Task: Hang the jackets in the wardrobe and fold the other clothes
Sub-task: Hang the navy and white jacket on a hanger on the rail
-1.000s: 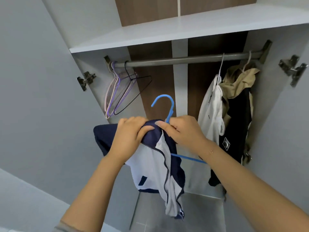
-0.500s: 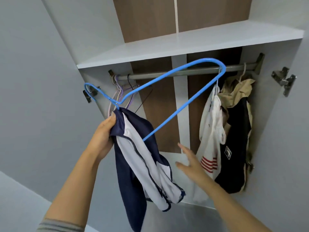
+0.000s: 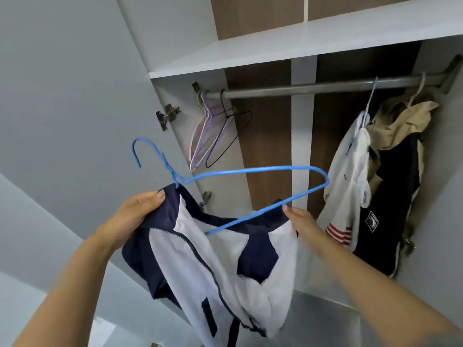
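A navy and white zip jacket [image 3: 213,259] hangs spread between my hands in front of the open wardrobe. My left hand [image 3: 135,214] grips its collar on the left, just under the neck of a blue wire hanger [image 3: 250,170]. My right hand [image 3: 300,221] holds the jacket's other shoulder, beside the hanger's lower wire. The hanger lies tilted, its hook pointing up and left, one arm inside the jacket and the other arm bare above it. The metal rail [image 3: 313,87] runs across above.
Several empty wire hangers [image 3: 213,131] hang at the rail's left end. At the right end hang a white jacket [image 3: 348,186] with red stripes and a beige and black jacket [image 3: 395,196]. A white shelf [image 3: 300,43] sits above the rail. The grey wardrobe door [image 3: 75,96] stands open on the left.
My right hand has come up and taken hold of the jacket's right shoulder, spreading the garment. The hanger has dropped and tilted flatter, its hook now lower on the left.
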